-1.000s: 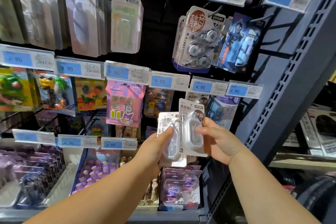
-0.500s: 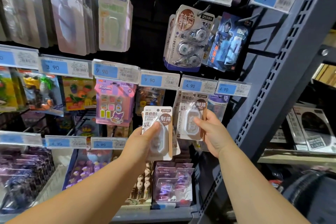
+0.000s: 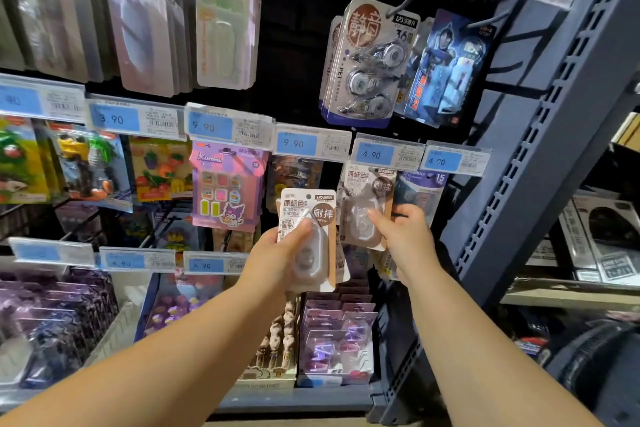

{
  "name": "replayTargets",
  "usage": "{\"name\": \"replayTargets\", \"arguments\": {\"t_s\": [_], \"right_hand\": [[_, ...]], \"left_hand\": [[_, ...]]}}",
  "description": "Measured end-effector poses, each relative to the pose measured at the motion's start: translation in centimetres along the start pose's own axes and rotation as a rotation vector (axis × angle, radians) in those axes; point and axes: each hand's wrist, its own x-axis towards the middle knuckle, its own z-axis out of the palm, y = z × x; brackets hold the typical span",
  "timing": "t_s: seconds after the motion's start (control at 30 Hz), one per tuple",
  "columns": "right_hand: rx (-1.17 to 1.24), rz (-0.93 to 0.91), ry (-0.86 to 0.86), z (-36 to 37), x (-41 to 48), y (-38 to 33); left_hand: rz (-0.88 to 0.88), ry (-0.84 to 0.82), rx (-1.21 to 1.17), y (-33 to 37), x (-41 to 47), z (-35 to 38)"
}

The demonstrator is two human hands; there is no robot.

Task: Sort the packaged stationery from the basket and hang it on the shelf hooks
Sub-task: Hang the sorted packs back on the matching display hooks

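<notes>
My left hand (image 3: 277,258) grips a white-and-brown correction tape pack (image 3: 313,215), thumb across its clear blister, with at least one more pack stacked behind it. My right hand (image 3: 403,241) pinches a matching correction tape pack (image 3: 363,198) by its lower right side, holding it up against the shelf just under the 4.90 price tag (image 3: 381,154). That pack's top reaches the hook behind the tag; the hook itself is hidden. The two packs are apart, side by side.
Rows of hooks carry packaged goods: a pink Kuromi eraser set (image 3: 227,187), a triple tape pack (image 3: 367,59) and a blue character pack (image 3: 446,69) above. A slotted grey shelf upright (image 3: 540,156) runs diagonally on the right. Trays of purple packs (image 3: 337,333) sit below.
My right hand carried its pack up and right, away from the left hand's stack, to the hook under the 4.90 tag. My left hand kept its packs roughly in place.
</notes>
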Motion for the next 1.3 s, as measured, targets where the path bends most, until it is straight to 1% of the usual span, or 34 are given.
{"name": "replayTargets", "arguments": {"t_s": [0.1, 0.17, 0.2, 0.23, 0.3, 0.33, 0.37, 0.43, 0.57, 0.67, 0.73, 0.77, 0.83, 0.9, 1.0, 1.13, 1.3], "right_hand": [[-0.298, -0.197, 0.152, 0.4, -1.3, -0.2], [-0.395, -0.321, 0.180, 0.7, -2.0, -0.4], [-0.375, -0.338, 0.120, 0.8, -2.0, -0.6], [-0.310, -0.321, 0.003, 0.8, -2.2, -0.7], [-0.191, -0.226, -0.316, 1.0, -2.7, -1.1], [-0.179, -0.193, -0.443, 1.1, -3.0, -1.2], [-0.171, -0.175, -0.523, 1.3, -3.2, -1.1], [-0.134, -0.157, -0.576, 1.5, -3.4, -0.7], [-0.073, -0.102, -0.593, 1.4, -3.1, -0.6], [-0.030, -0.053, -0.630, 1.1, -3.1, -0.5], [-0.064, -0.057, -0.630, 0.8, -3.2, -0.5], [-0.045, -0.048, -0.628, 0.7, -3.1, -0.4], [0.088, 0.013, -0.613, 0.3, -3.0, -0.4], [0.206, 0.053, -0.583, -0.4, -2.8, -0.4], [0.299, 0.059, -0.552, -1.2, -2.5, -0.4], [0.344, 0.034, -0.474, -2.0, -2.1, -0.3], [0.346, -0.006, -0.363, -2.3, -1.9, -0.2]], "left_hand": [[0.009, -0.023, 0.021, 0.2, -0.3, 0.2], [0.020, -0.006, 0.027, 0.2, -0.1, 0.1], [0.018, -0.003, 0.021, 0.1, 0.0, 0.1], [0.017, -0.004, 0.011, 0.1, -0.1, 0.1], [0.018, -0.018, -0.003, 0.1, -0.1, 0.2], [0.020, -0.027, -0.005, 0.1, -0.2, 0.3], [0.023, -0.040, -0.005, 0.1, -0.3, 0.3], [0.024, -0.048, 0.002, 0.1, -0.3, 0.5], [0.024, -0.022, 0.087, 0.0, 0.1, 0.7], [0.032, -0.042, 0.189, -0.3, 0.3, 0.8], [0.023, -0.061, 0.179, -0.6, 0.6, 0.8], [0.010, -0.070, 0.161, -0.6, 0.6, 0.8], [-0.016, -0.073, 0.125, -0.9, 0.6, 0.8], [-0.040, -0.051, 0.096, -1.1, 0.8, 0.8], [-0.041, -0.008, 0.067, -1.2, 0.8, 1.2], [-0.011, -0.004, 0.116, -1.2, 0.9, 1.4], [0.007, 0.030, 0.153, -1.2, 0.8, 1.7]]}}
